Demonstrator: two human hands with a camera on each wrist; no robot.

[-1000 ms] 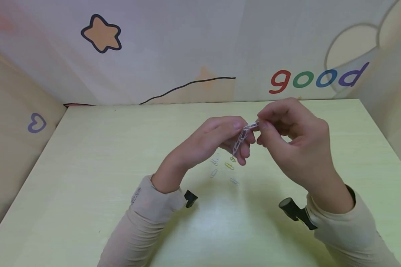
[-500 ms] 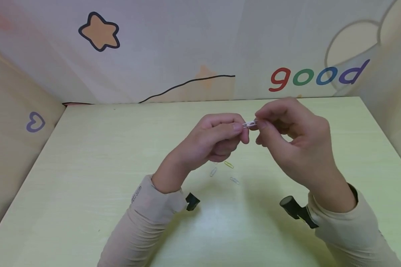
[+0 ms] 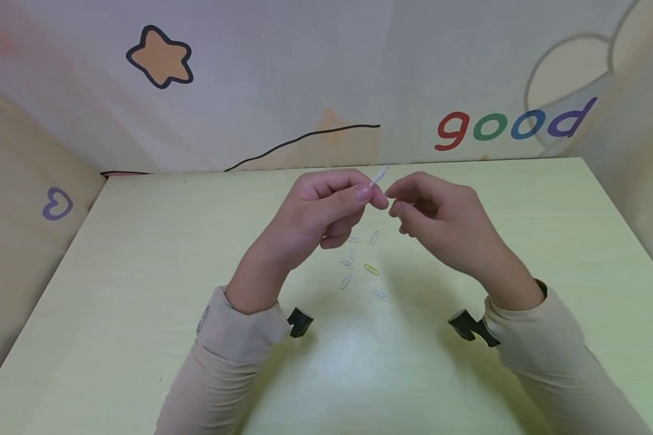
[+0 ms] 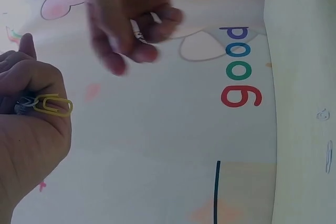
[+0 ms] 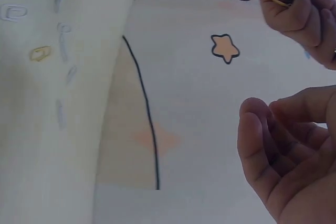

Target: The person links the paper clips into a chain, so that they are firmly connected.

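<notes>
My left hand (image 3: 321, 211) grips a linked chain of paper clips, most of it hidden inside the curled fingers. A white paper clip (image 3: 378, 176) sticks up from between thumb and index finger. At the other side of the fist a yellow paper clip (image 4: 54, 105) pokes out, linked to whitish ones. Just right of the left hand is my right hand (image 3: 446, 223), its fingers loosely bent and apart from the chain. Nothing shows between its thumb and fingers in the right wrist view.
Loose paper clips lie on the pale table (image 3: 141, 314) below the hands: a yellow paper clip (image 3: 371, 270), a whitish paper clip (image 3: 380, 295) nearer the front, and several more pale ones. A printed wall (image 3: 283, 78) rises behind the table.
The left fingers have curled round the hanging chain. My right hand has let go of the white paper clip's end, and both hands have shifted left; the clip now points upward.
</notes>
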